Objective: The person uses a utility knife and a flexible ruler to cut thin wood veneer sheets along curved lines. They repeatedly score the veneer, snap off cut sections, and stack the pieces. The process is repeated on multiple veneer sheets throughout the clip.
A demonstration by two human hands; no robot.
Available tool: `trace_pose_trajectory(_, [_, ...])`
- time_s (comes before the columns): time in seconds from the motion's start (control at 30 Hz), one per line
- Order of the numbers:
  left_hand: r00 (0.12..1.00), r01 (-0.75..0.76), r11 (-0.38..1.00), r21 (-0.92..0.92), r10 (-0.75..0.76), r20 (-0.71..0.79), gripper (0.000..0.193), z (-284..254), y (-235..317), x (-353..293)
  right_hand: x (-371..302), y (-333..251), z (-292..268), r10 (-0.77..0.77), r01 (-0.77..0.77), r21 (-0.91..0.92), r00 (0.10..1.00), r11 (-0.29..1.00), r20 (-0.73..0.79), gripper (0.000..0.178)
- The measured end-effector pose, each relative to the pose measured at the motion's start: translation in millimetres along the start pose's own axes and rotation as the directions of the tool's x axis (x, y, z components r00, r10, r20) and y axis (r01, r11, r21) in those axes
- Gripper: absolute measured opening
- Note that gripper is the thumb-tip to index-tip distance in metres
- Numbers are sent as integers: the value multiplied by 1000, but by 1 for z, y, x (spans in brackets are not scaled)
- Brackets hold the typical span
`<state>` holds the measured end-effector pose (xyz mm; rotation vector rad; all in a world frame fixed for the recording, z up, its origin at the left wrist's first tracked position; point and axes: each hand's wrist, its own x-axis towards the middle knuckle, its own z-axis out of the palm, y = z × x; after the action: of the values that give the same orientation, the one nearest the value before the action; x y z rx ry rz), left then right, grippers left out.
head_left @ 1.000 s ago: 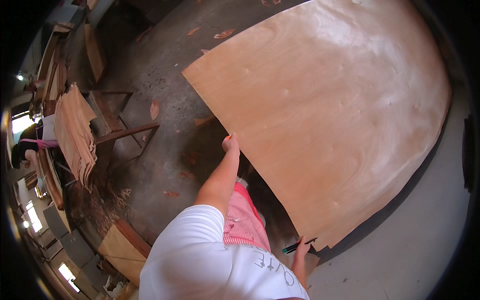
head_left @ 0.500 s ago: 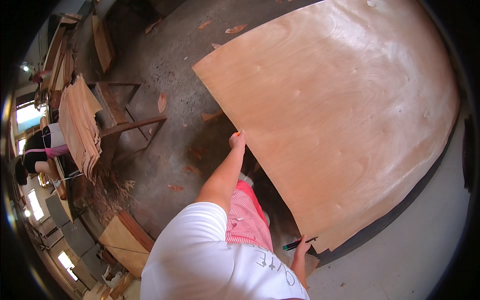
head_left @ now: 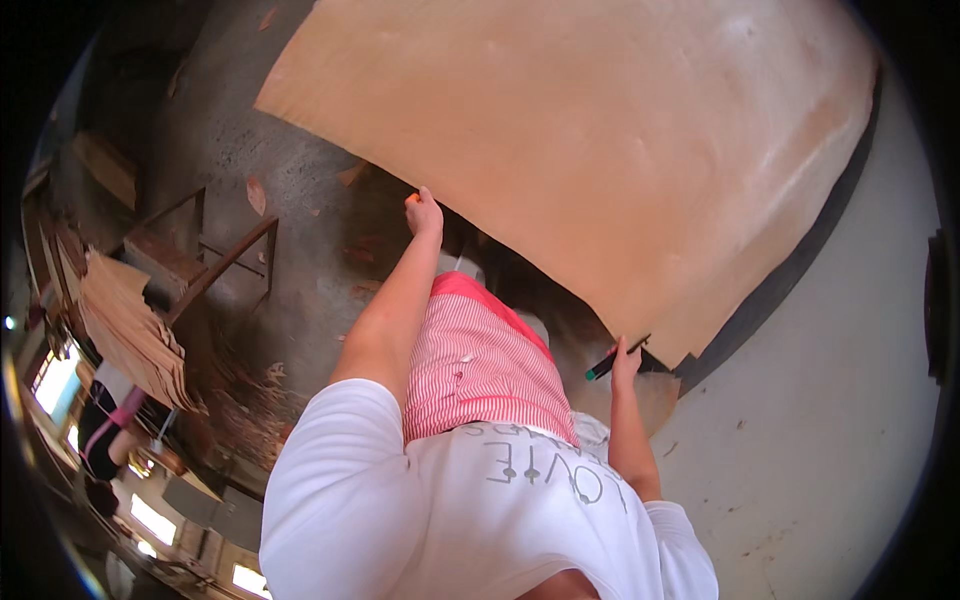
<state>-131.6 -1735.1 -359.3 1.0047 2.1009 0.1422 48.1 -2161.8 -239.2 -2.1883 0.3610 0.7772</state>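
Note:
A broad, thin sheet of pale brown wood veneer (head_left: 560,130) spreads in front of me, its near edge running slantwise between my hands. My left hand (head_left: 425,212) is closed at that edge, with a small orange object (head_left: 412,200) showing in the fist; its kind cannot be made out. By the sheet's near right corner, my right hand (head_left: 626,365) is closed round a slim black tool with a green end (head_left: 602,368), perhaps a cutter or a pen. Its dark tip points toward the notched corner. What lies beneath the sheet is mostly hidden.
A pale wall or panel (head_left: 810,400) rises along the right. To the left stand a metal-and-wood stand (head_left: 225,262) and a stack of veneer (head_left: 130,320), with another person (head_left: 105,430) behind. Veneer scraps (head_left: 256,195) litter the concrete floor.
The view has shifted, so the sheet and both hands sit higher in the picture, and the left hand farther left. Both hands keep their objects and stay beside the near edge.

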Motion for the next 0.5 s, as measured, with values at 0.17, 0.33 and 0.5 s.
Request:
trace_pose_trajectory(0.17, [874, 382, 772, -507, -123, 471, 27, 45, -37, 4, 1, 6, 5, -9, 8, -31, 1000, 999, -23, 17])
trace_pose_trajectory(0.33, [858, 500, 629, -595, -267, 438, 26, 49, -5, -6, 6, 19, 17, -46, 43, -39, 994, 998, -104, 22])
trace_pose_trajectory(0.5, [871, 480, 685, -548, -295, 394, 27, 45, 0, -8, 8, 15, 26, -35, 21, -84, 984, 996, -172, 29])
